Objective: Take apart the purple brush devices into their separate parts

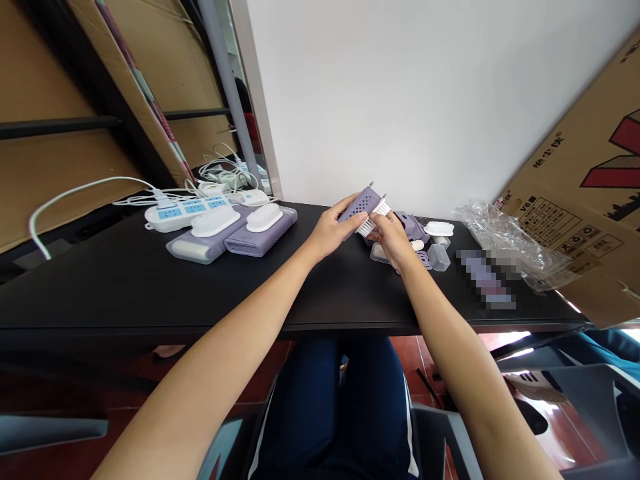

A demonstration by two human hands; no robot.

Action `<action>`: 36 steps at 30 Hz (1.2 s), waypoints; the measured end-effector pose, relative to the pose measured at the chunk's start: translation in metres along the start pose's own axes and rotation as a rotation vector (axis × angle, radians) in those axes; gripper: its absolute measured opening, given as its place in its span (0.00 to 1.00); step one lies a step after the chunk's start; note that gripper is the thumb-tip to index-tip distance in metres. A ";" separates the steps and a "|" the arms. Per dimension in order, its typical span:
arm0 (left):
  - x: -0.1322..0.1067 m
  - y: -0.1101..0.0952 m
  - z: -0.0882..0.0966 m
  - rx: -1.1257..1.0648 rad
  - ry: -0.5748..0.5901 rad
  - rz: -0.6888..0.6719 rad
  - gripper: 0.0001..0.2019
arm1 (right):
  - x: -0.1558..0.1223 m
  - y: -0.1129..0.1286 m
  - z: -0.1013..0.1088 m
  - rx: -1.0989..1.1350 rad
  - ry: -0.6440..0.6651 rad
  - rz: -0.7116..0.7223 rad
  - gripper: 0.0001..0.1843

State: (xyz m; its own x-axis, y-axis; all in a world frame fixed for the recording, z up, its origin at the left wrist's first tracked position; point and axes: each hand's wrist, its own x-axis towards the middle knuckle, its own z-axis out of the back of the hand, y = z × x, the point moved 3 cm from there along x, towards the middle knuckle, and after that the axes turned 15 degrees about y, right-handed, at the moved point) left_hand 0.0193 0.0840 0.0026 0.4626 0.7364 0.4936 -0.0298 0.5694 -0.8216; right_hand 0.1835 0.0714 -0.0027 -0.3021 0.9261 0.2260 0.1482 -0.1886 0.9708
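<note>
My left hand (330, 230) is closed round a purple perforated plastic panel (364, 202), held tilted above the far part of the table. My right hand (393, 239) pinches a white ribbed plastic piece (366, 228) against the panel's lower right side. Fingers partly cover where the two pieces meet, so I cannot tell whether they are joined. Under and behind my right hand lie loose purple parts (411, 225), a white oval piece (439, 229) and a small clear plastic cup (439, 257).
Left on the black table (125, 287) are two purple cases with white oval pieces (264, 217) on top, beside a white power strip (187, 210) with cables. At right are clear plastic wrap (510, 233), a blurred-out item (485, 279) and a cardboard box (575, 200). A white wall (400, 100) stands behind.
</note>
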 end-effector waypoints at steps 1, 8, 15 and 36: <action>0.000 0.000 0.000 0.020 0.000 -0.007 0.36 | 0.000 0.000 0.000 0.004 0.004 0.001 0.23; -0.001 -0.004 0.001 0.050 -0.010 -0.050 0.36 | 0.001 0.002 0.001 0.004 -0.002 0.087 0.22; 0.000 -0.003 -0.001 0.012 -0.015 -0.037 0.34 | 0.002 -0.002 0.001 0.024 -0.004 0.037 0.25; -0.002 0.001 0.003 0.048 -0.092 -0.008 0.36 | -0.005 -0.002 -0.010 -0.151 0.132 -0.096 0.29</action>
State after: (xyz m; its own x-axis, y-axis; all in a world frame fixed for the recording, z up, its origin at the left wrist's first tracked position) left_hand 0.0154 0.0843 0.0019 0.3795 0.7608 0.5264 -0.0698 0.5909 -0.8037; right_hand 0.1753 0.0642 -0.0053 -0.4302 0.8932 0.1306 -0.0268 -0.1573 0.9872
